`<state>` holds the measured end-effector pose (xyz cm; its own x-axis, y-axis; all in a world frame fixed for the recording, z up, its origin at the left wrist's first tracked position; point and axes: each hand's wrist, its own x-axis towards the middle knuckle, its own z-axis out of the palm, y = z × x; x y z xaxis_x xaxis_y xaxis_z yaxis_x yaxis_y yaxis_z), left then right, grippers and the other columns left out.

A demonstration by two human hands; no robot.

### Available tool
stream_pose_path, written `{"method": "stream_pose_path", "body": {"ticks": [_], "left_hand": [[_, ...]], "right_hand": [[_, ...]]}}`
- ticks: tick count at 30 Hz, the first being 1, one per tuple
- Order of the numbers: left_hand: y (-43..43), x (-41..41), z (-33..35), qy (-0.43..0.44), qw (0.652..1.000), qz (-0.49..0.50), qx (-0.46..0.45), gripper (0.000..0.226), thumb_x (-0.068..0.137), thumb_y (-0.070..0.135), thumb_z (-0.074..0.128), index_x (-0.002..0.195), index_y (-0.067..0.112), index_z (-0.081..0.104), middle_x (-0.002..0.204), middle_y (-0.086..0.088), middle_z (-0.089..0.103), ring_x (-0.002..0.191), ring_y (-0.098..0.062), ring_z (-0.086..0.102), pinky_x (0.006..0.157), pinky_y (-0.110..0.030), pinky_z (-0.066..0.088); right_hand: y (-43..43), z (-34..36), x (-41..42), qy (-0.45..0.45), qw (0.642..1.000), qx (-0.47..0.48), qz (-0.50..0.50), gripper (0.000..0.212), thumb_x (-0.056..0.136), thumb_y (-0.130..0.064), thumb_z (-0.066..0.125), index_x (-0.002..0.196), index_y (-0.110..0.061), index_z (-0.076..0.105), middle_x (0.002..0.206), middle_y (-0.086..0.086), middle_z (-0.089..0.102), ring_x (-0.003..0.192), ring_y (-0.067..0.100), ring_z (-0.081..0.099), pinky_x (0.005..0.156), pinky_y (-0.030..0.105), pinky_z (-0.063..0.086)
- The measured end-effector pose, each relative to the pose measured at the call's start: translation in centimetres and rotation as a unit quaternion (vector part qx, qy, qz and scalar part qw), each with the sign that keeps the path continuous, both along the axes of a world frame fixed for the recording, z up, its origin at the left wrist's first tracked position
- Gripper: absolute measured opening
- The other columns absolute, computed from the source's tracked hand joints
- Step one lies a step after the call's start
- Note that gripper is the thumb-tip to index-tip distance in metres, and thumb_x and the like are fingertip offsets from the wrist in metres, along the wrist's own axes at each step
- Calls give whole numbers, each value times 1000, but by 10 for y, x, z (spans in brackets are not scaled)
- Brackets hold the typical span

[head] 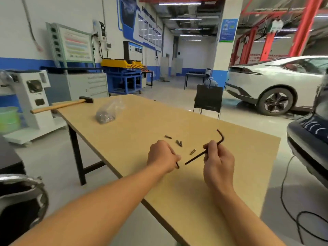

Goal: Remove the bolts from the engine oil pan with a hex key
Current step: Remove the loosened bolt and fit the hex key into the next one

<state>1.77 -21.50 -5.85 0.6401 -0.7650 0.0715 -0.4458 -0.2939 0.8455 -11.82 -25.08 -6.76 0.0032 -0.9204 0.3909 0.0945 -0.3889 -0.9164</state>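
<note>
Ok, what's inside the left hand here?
A short dark metal tip pokes out below the left hand, whose fingers curl round it. The fist covers the rest, so bolt or small key cannot be told.

Matt pale wood table (221,174), dark matt metal hex key (197,156), clear glossy plastic bag (109,110).
</note>
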Motion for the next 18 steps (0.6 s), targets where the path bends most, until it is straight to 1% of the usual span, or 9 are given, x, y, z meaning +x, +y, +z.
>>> {"method": "stream_pose_path", "body": {"ticks": [2,5,6,9,11,13,14,16,18], "left_hand": [[-12,4,0,2,1000,2,-4,21,76,25,85,75,12,68,78,-8,74,75,-26,74,75,-41,62],[-17,14,5,16,1000,4,25,33,80,27,81,97,2,68,93,-17,74,85,-33,74,77,-43,62],[-14,18,8,12,999,-3,42,33,82,26,79,100,0,67,93,-18,74,83,-34,74,76,-43,62],[14,30,21,3,995,-57,87,19,91,15,69,98,-2,66,85,-17,71,64,-32,69,67,-37,61],[48,42,38,-64,986,-112,102,13,94,13,63,102,4,67,91,-13,71,66,-25,68,64,-33,59],[89,55,63,-158,969,-161,100,18,95,17,62,111,12,68,98,-4,69,76,-13,66,64,-22,52],[113,61,77,-196,959,-177,99,22,95,19,62,116,15,68,102,0,69,80,-7,64,68,-18,50],[163,74,103,-236,946,-194,109,28,95,21,63,123,19,65,111,5,68,94,-4,63,84,-21,52],[216,85,127,-261,936,-201,123,33,95,22,63,128,20,62,119,5,68,104,-3,62,93,-20,51]], "right_hand": [[-8,-5,4,15,1000,-23,-7,36,104,-26,47,74,-15,64,60,-3,52,58,14,45,58,34,36],[-14,-11,6,59,997,-40,3,36,104,-27,47,75,-15,64,59,-4,52,56,12,44,57,32,36],[-15,-13,5,66,997,-40,1,36,104,-27,47,76,-14,64,60,-2,53,57,13,45,57,32,36],[-15,-13,3,79,996,-36,-6,36,105,-27,47,79,-11,65,65,2,58,63,18,51,63,35,40],[-5,-10,7,101,994,-50,11,34,105,-26,46,80,-11,65,68,4,60,67,22,53,65,36,40],[18,-2,20,138,985,-87,61,32,104,-25,47,80,-13,65,68,5,60,66,18,54,62,35,40],[35,6,30,155,977,-112,93,31,104,-24,48,80,-15,65,67,5,60,64,12,54,60,34,40],[75,27,58,167,961,-159,154,31,104,-25,48,79,-17,65,65,-1,60,59,7,52,58,32,41],[123,56,90,132,947,-193,221,31,103,-26,48,79,-19,65,62,-5,59,56,6,49,53,25,41]]}}
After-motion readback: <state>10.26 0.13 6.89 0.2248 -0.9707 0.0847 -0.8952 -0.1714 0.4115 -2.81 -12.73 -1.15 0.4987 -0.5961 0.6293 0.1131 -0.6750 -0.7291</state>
